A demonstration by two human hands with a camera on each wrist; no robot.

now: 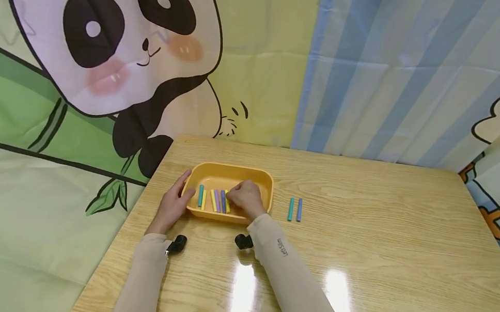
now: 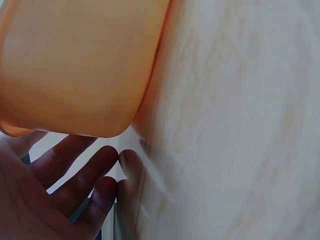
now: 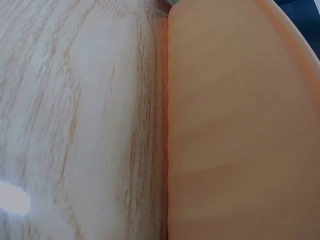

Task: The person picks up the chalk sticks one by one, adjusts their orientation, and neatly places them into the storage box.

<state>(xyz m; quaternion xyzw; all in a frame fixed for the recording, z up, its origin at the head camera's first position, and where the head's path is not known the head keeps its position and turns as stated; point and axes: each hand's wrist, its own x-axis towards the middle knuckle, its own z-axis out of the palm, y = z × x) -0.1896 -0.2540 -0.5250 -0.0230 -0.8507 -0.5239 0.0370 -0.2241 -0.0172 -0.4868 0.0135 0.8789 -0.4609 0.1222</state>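
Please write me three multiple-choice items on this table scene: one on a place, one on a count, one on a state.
1. Where is the right hand?
A. inside the orange tray
B. at the table's far right corner
C. off the table

2. How many sticks lie on the table outside the tray?
A. none
B. two
C. five

3. How is the left hand placed?
A. in a fist above the tray
B. fingers straight against the tray's left side
C. holding a stick

Answers:
1 A: the hand rests among the coloured sticks in the orange tray.
2 B: a teal stick and a blue stick lie right of the tray.
3 B: the left wrist view shows straight fingers beside the tray.
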